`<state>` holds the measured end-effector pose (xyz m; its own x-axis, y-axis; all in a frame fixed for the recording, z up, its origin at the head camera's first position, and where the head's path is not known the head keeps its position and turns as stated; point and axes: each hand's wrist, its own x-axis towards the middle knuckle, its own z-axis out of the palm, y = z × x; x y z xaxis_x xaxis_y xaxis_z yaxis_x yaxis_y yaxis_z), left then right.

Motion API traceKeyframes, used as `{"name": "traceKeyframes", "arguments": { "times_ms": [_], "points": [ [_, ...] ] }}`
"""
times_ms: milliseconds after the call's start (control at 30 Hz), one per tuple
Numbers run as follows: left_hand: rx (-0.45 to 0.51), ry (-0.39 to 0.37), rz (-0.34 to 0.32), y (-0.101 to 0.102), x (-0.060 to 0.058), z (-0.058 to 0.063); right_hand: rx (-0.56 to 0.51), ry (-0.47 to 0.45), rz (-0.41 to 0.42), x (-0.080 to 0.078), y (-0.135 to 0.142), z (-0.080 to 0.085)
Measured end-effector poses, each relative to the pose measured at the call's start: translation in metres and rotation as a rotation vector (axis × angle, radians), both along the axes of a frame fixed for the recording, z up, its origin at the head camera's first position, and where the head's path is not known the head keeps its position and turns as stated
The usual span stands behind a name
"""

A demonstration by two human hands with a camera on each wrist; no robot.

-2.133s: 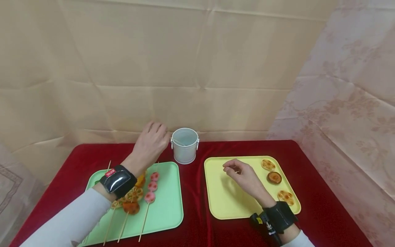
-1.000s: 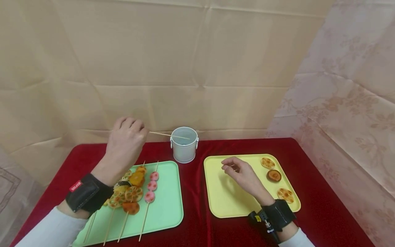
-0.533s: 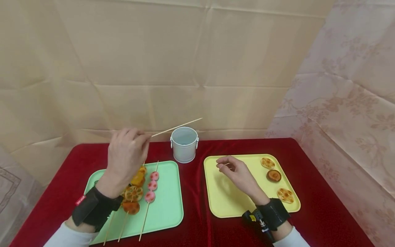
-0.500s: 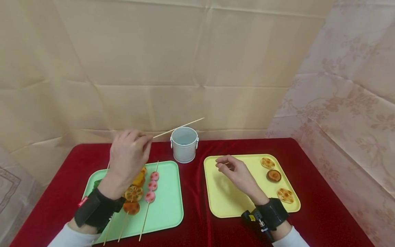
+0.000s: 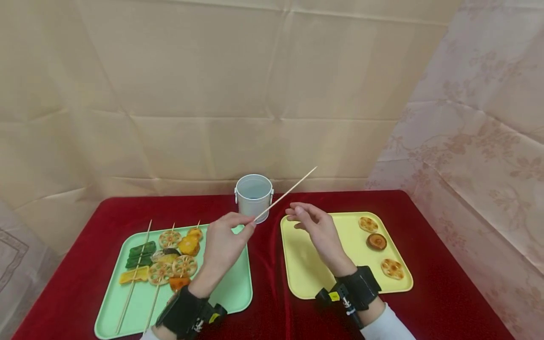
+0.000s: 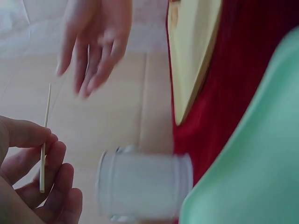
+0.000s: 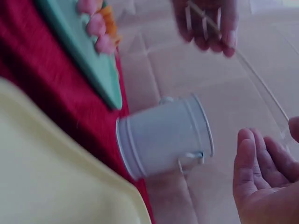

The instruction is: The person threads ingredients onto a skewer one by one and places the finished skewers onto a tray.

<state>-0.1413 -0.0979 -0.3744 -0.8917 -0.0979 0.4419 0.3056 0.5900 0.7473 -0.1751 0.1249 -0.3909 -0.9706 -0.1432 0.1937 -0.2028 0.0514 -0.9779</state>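
Between thumb and fingers, my left hand (image 5: 225, 241) pinches a thin bamboo skewer (image 5: 293, 188) that slants up to the right, with no food on its visible length. The left wrist view shows the skewer's (image 6: 47, 109) free end pointing toward my right hand (image 6: 96, 42). My right hand (image 5: 316, 233) hovers over the left part of the yellow tray (image 5: 297, 269), fingers loosely extended. In the right wrist view, the skewer (image 7: 261, 81) reaches visually to the right thumb (image 7: 294, 128); whether they touch I cannot tell.
A small pale metal bucket (image 5: 251, 203) stands at the table's back. The green tray (image 5: 106, 311) bears several food skewers; pink balls (image 7: 96, 24) show in the right wrist view. Two browned slices (image 5: 369, 225) and a mushroom (image 5: 376, 242) lie on the yellow tray. Red cloth (image 5: 267, 288) covers the table.
My left hand has drawn the skewer away from the bucket, turned it, and moved right and nearer. My right hand has shifted slightly left and its fingers have spread.
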Motion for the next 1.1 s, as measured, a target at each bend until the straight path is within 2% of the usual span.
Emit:
{"name": "traceKeyframes", "arguments": {
  "times_ms": [100, 200, 333, 433, 533, 733, 800, 933, 1100],
  "points": [
    [0.022, -0.059, -0.021, 0.012, 0.005, -0.007, -0.137, -0.048, 0.029, 0.000, -0.003, 0.001],
    [0.007, -0.077, -0.048, 0.019, 0.010, -0.015, -0.245, -0.098, 0.024, 0.001, -0.005, 0.000],
    [-0.026, -0.097, -0.099, 0.022, 0.012, -0.022, -0.287, -0.145, -0.016, 0.001, -0.006, -0.002],
    [-0.002, -0.130, -0.175, 0.021, 0.012, -0.023, -0.253, -0.169, -0.030, 0.002, -0.006, -0.003],
    [0.068, -0.185, -0.259, 0.019, 0.010, -0.025, -0.200, -0.184, -0.018, 0.003, -0.006, -0.005],
    [0.276, -0.419, -0.434, 0.020, 0.009, -0.031, -0.162, -0.187, 0.038, 0.007, -0.004, -0.012],
    [0.340, -0.474, -0.479, 0.021, 0.009, -0.033, -0.161, -0.180, 0.053, 0.008, -0.004, -0.013],
    [0.343, -0.480, -0.493, 0.023, 0.012, -0.038, -0.114, -0.166, 0.085, 0.009, -0.002, -0.014],
    [0.271, -0.459, -0.458, 0.024, 0.014, -0.041, 0.058, -0.136, 0.127, 0.008, 0.014, -0.012]
  ]
}}
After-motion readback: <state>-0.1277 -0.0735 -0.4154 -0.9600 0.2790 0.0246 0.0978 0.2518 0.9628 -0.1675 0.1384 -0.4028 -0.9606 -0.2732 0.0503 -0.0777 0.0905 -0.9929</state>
